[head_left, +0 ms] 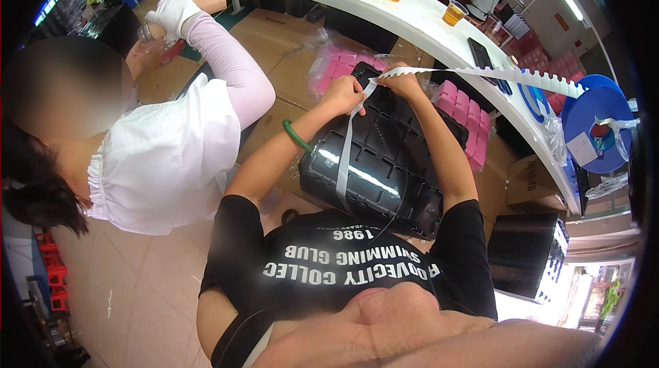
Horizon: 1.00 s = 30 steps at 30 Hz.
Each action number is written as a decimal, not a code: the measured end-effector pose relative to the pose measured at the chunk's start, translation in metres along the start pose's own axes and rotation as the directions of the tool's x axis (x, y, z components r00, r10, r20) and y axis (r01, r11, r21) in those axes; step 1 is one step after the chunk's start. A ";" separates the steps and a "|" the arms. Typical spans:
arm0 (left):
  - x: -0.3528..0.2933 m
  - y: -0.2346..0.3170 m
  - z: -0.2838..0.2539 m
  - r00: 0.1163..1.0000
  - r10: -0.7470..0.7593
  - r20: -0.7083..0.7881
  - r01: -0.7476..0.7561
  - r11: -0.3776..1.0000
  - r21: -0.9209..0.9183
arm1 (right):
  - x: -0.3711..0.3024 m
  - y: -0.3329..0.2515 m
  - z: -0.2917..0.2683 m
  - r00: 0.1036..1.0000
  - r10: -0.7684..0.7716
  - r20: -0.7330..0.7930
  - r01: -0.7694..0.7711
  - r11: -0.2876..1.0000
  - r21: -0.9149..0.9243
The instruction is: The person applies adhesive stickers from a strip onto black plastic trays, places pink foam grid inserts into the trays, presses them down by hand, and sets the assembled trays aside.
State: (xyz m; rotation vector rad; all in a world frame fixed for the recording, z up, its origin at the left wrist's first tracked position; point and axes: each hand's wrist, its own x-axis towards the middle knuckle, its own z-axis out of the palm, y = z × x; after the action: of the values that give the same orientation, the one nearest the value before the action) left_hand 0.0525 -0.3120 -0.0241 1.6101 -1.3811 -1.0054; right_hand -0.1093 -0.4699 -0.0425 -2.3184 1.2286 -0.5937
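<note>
Crease: The strip could fold in the short stretch between my hands, since it turns sharply there from its run on the right to its drop below; uneven pinching would be the cause, I judge.
Torn teeth: Its notched edge could split if I pull hard while the reel, well off to the right of my right hand, refuses to turn.
Snag: The clear wrap hanging against that reel could catch in it and jerk the strip out of my fingers.
Catch below: Nearer me than my hands, the hanging part of the strip could hook on the ribs of the black trays, as it lies across them.
Left hand: Thumb and fingers pinched on the strip, just above where it drops.
Right hand: Closed on the strip too, just beside the left; the exact finger contact is too small to tell.
Strip's place: From my right hand it stretches rightward past the phone to the reel; from my left it falls over the black trays toward me. Where it ends, I cannot tell.
</note>
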 end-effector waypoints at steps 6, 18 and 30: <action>0.000 0.003 0.004 1.000 0.005 -0.009 -0.006 1.000 -0.008 | 0.004 0.002 -0.006 0.999 -0.021 0.045 0.023 0.998 -0.051; -0.003 0.007 0.004 1.000 -0.006 -0.006 0.005 1.000 -0.010 | -0.001 -0.004 -0.009 0.996 -0.091 -0.014 0.091 0.994 0.067; 0.029 -0.013 0.018 0.892 0.439 -0.110 -0.232 0.652 0.721 | 0.014 -0.009 -0.004 0.990 0.122 0.076 -0.109 0.982 -0.154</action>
State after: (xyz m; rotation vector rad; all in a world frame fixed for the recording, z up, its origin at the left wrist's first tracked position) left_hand 0.0437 -0.3408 -0.0454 1.8024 -1.8928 0.0205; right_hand -0.0990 -0.4777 -0.0320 -2.3463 1.3991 -0.3700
